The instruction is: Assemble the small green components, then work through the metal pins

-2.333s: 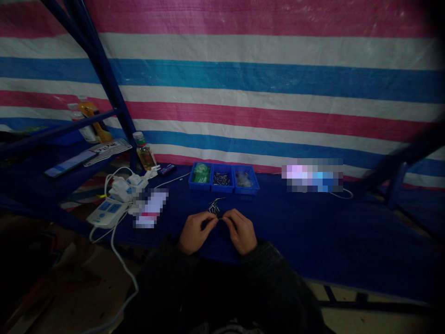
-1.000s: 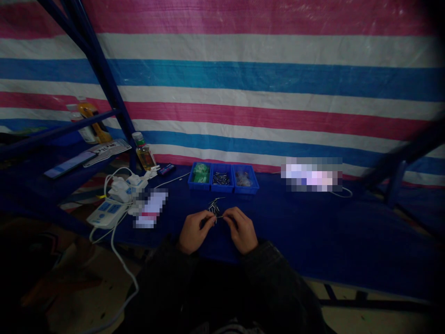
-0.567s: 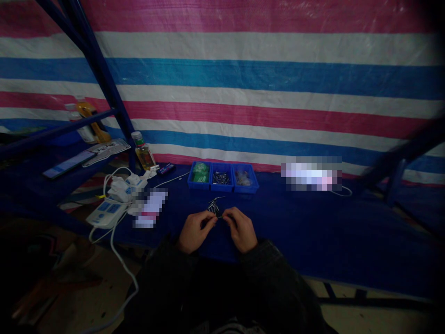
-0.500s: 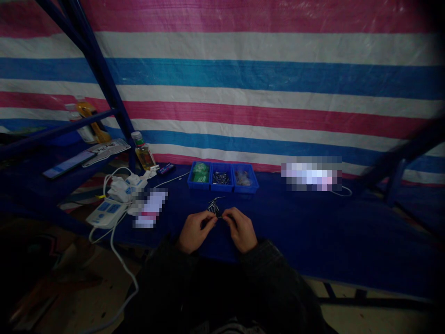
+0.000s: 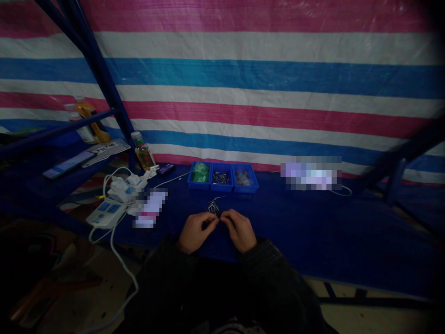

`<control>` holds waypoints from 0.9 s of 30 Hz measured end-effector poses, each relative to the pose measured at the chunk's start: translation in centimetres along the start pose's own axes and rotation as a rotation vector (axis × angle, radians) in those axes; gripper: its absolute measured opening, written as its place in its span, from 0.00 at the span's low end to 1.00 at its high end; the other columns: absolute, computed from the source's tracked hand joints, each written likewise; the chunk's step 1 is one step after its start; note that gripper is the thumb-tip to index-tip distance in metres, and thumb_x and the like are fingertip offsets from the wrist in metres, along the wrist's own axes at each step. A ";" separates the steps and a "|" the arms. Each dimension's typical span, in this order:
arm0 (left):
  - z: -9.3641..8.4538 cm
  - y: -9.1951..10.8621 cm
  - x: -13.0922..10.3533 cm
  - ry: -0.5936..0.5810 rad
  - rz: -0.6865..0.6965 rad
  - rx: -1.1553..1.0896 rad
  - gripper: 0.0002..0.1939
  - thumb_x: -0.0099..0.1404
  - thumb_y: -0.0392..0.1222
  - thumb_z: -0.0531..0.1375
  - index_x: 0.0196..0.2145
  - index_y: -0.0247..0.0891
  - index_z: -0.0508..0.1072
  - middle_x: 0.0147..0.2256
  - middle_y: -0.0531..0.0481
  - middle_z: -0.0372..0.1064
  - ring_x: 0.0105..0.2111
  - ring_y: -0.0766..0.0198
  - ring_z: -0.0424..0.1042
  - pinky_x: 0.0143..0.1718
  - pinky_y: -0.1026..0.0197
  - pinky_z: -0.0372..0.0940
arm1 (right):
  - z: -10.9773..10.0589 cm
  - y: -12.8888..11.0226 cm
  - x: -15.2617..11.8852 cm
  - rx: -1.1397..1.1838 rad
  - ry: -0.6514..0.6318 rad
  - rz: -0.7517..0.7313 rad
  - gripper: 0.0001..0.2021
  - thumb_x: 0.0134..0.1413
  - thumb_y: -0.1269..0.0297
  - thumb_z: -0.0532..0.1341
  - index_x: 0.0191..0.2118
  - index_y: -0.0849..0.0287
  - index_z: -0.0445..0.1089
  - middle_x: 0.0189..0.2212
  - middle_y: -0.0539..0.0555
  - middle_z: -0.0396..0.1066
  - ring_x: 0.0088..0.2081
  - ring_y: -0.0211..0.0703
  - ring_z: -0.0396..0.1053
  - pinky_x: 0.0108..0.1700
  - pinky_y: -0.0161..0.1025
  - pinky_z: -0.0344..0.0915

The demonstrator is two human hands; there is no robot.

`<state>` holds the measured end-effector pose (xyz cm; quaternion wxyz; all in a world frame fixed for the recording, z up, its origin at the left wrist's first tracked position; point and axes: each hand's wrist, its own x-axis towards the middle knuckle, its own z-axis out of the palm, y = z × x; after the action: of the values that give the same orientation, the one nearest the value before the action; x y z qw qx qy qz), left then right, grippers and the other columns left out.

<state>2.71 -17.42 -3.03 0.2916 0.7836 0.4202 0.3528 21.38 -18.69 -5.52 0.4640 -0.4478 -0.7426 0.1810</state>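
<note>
My left hand (image 5: 196, 230) and my right hand (image 5: 239, 229) meet almost fingertip to fingertip over the blue table (image 5: 299, 232). Both are closed in a pinch. Whatever sits between the fingertips is too small and too covered to name. Just beyond the left fingertips lies a small pile of thin dark and silvery metal pieces (image 5: 213, 205). Behind the pile stand three joined blue bins: the left bin (image 5: 199, 186) has a green bag in it, the middle bin (image 5: 221, 188) holds small metal pieces, and the right bin (image 5: 245, 189) has clear little parts.
To the left are a white power strip (image 5: 106, 213) with plugs and cables, a blurred-out phone-like screen (image 5: 152, 208) and a bottle (image 5: 143, 153). A blurred bright object (image 5: 309, 174) lies at the back right. Blue frame posts (image 5: 104, 83) and a striped tarp (image 5: 260, 74) enclose the table.
The fingertips of my two hands have come closer together; the thin piece that showed between them is now mostly covered. The pile and bins stay where they were.
</note>
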 end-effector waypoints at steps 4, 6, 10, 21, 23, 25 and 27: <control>-0.1 0.1 0.0 -0.002 -0.008 0.012 0.09 0.70 0.41 0.59 0.37 0.37 0.78 0.31 0.51 0.78 0.28 0.66 0.73 0.31 0.66 0.62 | -0.1 -0.2 -0.1 0.022 -0.004 -0.005 0.06 0.68 0.68 0.56 0.41 0.55 0.70 0.36 0.53 0.74 0.38 0.44 0.73 0.43 0.38 0.67; -0.1 0.1 0.1 -0.004 -0.013 0.011 0.09 0.70 0.41 0.59 0.37 0.37 0.78 0.31 0.52 0.77 0.28 0.66 0.72 0.31 0.66 0.61 | -0.1 -0.3 -0.1 0.037 -0.001 -0.025 0.06 0.67 0.69 0.56 0.43 0.55 0.70 0.37 0.54 0.74 0.39 0.45 0.73 0.44 0.39 0.67; -0.2 0.1 0.0 0.002 -0.020 0.001 0.08 0.70 0.40 0.59 0.38 0.38 0.78 0.31 0.52 0.78 0.28 0.66 0.72 0.31 0.66 0.61 | 0.0 -0.1 -0.1 0.036 0.003 -0.039 0.06 0.66 0.70 0.55 0.41 0.55 0.69 0.37 0.54 0.73 0.39 0.45 0.73 0.43 0.39 0.67; -0.1 0.1 0.0 0.011 -0.004 0.005 0.09 0.70 0.42 0.59 0.37 0.37 0.78 0.30 0.51 0.78 0.28 0.65 0.73 0.31 0.65 0.62 | 0.1 0.0 -0.1 -0.017 0.033 -0.010 0.09 0.68 0.66 0.55 0.36 0.55 0.69 0.33 0.53 0.72 0.36 0.44 0.72 0.42 0.39 0.67; -0.2 0.1 0.0 0.016 -0.006 -0.001 0.09 0.70 0.41 0.59 0.37 0.38 0.78 0.30 0.52 0.77 0.29 0.65 0.73 0.31 0.65 0.62 | 0.0 -0.1 -0.1 -0.001 0.029 -0.018 0.07 0.68 0.66 0.55 0.39 0.55 0.70 0.35 0.54 0.73 0.37 0.45 0.73 0.42 0.39 0.67; -0.1 0.1 0.0 0.018 -0.007 -0.007 0.09 0.71 0.41 0.59 0.37 0.38 0.78 0.30 0.52 0.77 0.29 0.65 0.74 0.32 0.66 0.62 | 0.0 -0.1 -0.1 0.021 0.027 -0.032 0.06 0.67 0.67 0.56 0.43 0.55 0.70 0.37 0.54 0.74 0.38 0.45 0.73 0.42 0.40 0.68; -0.1 0.1 0.0 0.020 -0.008 -0.012 0.09 0.71 0.41 0.59 0.37 0.38 0.78 0.30 0.52 0.77 0.29 0.65 0.74 0.32 0.66 0.63 | 0.0 0.0 -0.2 0.028 0.025 -0.044 0.06 0.67 0.68 0.56 0.44 0.55 0.70 0.38 0.55 0.73 0.40 0.45 0.73 0.43 0.40 0.68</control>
<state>2.66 -17.49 -2.90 0.2935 0.7765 0.4240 0.3621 21.38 -18.86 -5.58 0.4832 -0.4270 -0.7439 0.1757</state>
